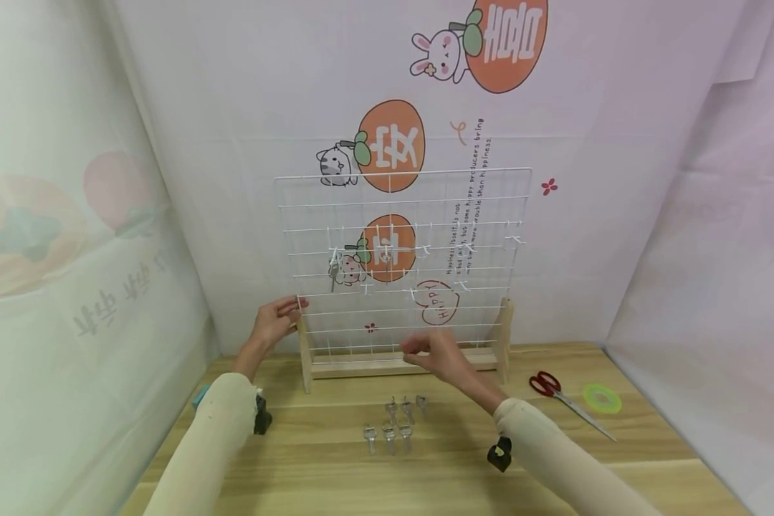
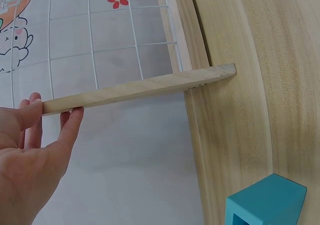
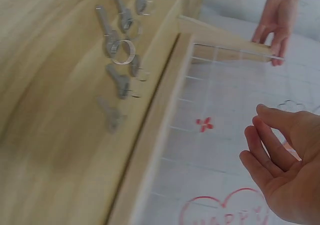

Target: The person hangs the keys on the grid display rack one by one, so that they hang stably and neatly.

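A white wire grid rack (image 1: 403, 172) stands upright in a wooden base (image 1: 361, 369). My left hand (image 1: 276, 324) grips the top end of its left wooden upright (image 2: 145, 86), fingers on both sides of the wood. Low before the grid, my right hand (image 1: 435, 352) hovers with relaxed, slightly bent fingers and nothing between them, as the right wrist view shows. Several keys (image 3: 111, 40) with metal rings lie on the table in front of the base. One key (image 1: 333, 278) hangs from a hook on the grid's left part. More white hooks (image 1: 425, 249) sit across the wires.
Red-handled scissors (image 1: 557, 394) and a yellow-green ring-shaped roll (image 1: 602, 398) lie on the right of the wooden table (image 1: 322, 473). A teal block-like object (image 2: 267, 200) stands at the left, partly behind my sleeve. Printed white cloth (image 1: 245, 93) hangs behind and at both sides.
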A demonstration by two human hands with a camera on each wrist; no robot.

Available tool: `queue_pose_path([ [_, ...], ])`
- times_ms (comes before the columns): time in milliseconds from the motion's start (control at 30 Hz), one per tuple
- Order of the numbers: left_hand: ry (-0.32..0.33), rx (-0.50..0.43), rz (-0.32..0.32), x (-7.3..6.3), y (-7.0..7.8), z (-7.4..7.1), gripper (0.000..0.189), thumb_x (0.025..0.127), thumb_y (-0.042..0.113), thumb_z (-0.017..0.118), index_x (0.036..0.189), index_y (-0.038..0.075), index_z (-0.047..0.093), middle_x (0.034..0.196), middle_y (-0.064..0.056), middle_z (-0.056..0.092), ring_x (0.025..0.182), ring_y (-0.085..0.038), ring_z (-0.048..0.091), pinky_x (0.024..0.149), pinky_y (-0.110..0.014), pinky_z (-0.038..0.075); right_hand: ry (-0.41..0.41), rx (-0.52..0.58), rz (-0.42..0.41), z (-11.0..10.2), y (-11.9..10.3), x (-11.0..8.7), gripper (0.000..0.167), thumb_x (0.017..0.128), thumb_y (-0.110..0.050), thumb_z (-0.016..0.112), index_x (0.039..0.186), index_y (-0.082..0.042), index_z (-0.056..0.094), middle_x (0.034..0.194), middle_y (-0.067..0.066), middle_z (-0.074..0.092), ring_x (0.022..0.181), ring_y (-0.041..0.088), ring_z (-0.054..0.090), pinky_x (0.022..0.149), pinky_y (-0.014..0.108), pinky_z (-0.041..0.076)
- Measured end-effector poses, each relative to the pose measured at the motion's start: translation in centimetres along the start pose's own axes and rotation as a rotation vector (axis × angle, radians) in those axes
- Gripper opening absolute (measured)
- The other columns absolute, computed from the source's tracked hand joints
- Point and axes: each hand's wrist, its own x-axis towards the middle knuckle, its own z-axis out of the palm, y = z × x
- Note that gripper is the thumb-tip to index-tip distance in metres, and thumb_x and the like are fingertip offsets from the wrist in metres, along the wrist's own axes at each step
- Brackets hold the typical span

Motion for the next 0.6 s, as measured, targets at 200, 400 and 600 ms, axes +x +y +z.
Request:
queue_pose_path([
  [200, 0.007, -0.012, 0.001, 0.0, 0.0, 0.0, 0.041, 0.108, -0.001, 0.052, 0.149, -0.002, 0.053, 0.149, -0.021, 0.056, 0.143, -0.038, 0.048, 0.111, -0.050, 0.047, -0.024, -0.034, -0.029, 2.0, 2.2, -0.9, 0.014, 0.089, 0.002, 0.080, 0.102, -0.002, 0.079, 0.098, 0.011, 0.078, 0.087, 0.022, 0.075, 0.081, 0.045, 0.064],
  [400, 0.015, -0.017, 0.000, 0.2, 0.0, 0.2, 0.041, 0.107, -0.001, 0.053, 0.148, -0.001, 0.054, 0.148, -0.019, 0.057, 0.142, -0.038, 0.049, 0.109, -0.049, 0.049, -0.059, -0.056, 0.031, 4.0, 3.4, -1.5, 0.012, 0.089, 0.000, 0.081, 0.100, -0.003, 0.078, 0.095, 0.010, 0.078, 0.085, 0.021, 0.074, 0.076, 0.031, 0.063],
  [600, 0.002, -0.006, 0.008, 0.0, 0.0, 0.1, 0.041, 0.107, -0.001, 0.052, 0.149, -0.002, 0.053, 0.149, -0.021, 0.056, 0.142, -0.039, 0.048, 0.110, -0.051, 0.048, -0.108, -0.042, 0.096, 5.8, 3.9, -2.0, 0.012, 0.090, 0.002, 0.078, 0.102, -0.001, 0.078, 0.098, 0.011, 0.078, 0.087, 0.022, 0.073, 0.077, 0.028, 0.062],
])
